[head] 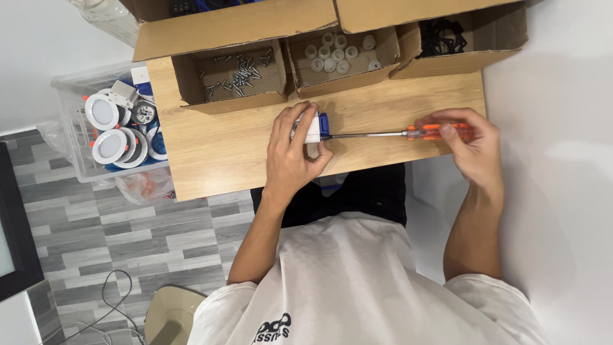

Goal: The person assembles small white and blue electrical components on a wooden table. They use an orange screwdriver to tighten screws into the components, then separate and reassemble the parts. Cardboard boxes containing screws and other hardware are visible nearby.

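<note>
Our left hand [292, 150] clamps the small white-and-blue part [313, 128] against the wooden table [217, 147], steadying it; our right hand [469, 144] wraps the orange screwdriver [437, 132], whose tip meets the part just beyond our left fingertips.

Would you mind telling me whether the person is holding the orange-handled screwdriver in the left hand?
No, the right hand grips the orange-handled screwdriver, while the left hand holds a small white and blue part.
</note>
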